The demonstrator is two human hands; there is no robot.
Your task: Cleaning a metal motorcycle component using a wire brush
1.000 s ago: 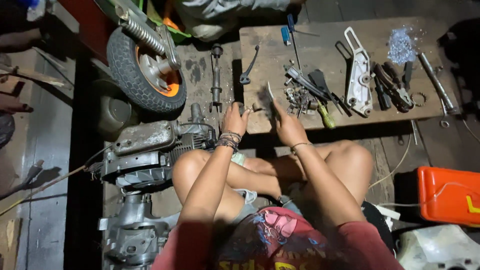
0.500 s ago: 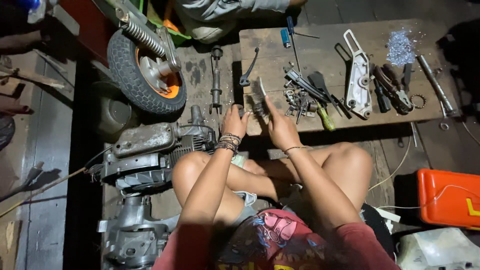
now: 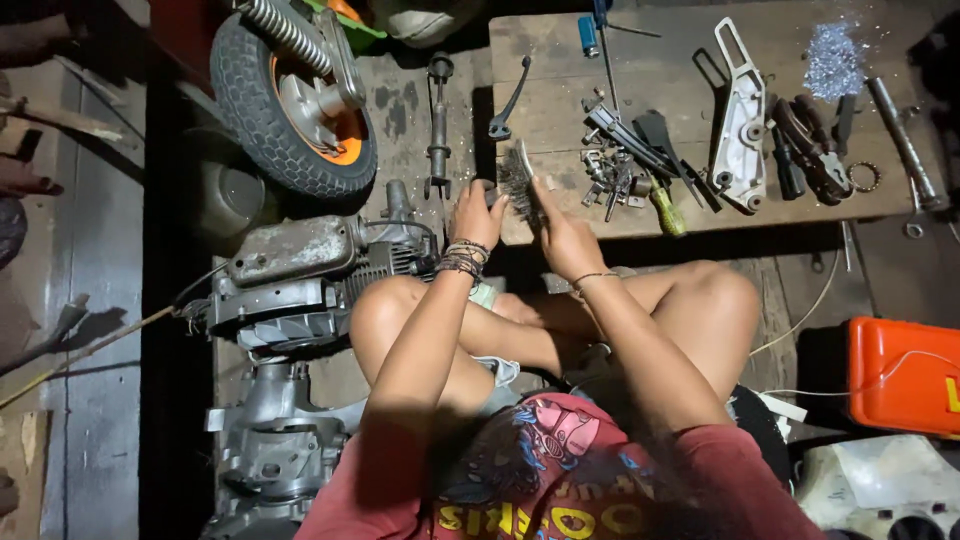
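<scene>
- Wire-bristled brush (image 3: 517, 178) of grey metal sits between the two hands, at the near edge of the worn wooden workboard (image 3: 560, 95), just at twelve o'clock from the person's knees.
- Right hand (image 3: 562, 238) is wrapped around the brush, fingers curled on its lower end.
- Left hand (image 3: 478, 213), wrist ringed with beaded bracelets, is closed on a small dark part (image 3: 486, 189) pressed against the bristles; what that part is, I cannot tell.
- Loose bolts and steel fittings (image 3: 612, 170) lie heaped at two o'clock from the brush, beside a yellow-handled screwdriver (image 3: 664, 208).
- White cast-metal bracket (image 3: 740, 125) lies farther along at three o'clock.
- Grey engine block (image 3: 300, 270) rests at nine o'clock from the left hand, a black tyre with orange hub (image 3: 295, 105) at eleven o'clock.
</scene>
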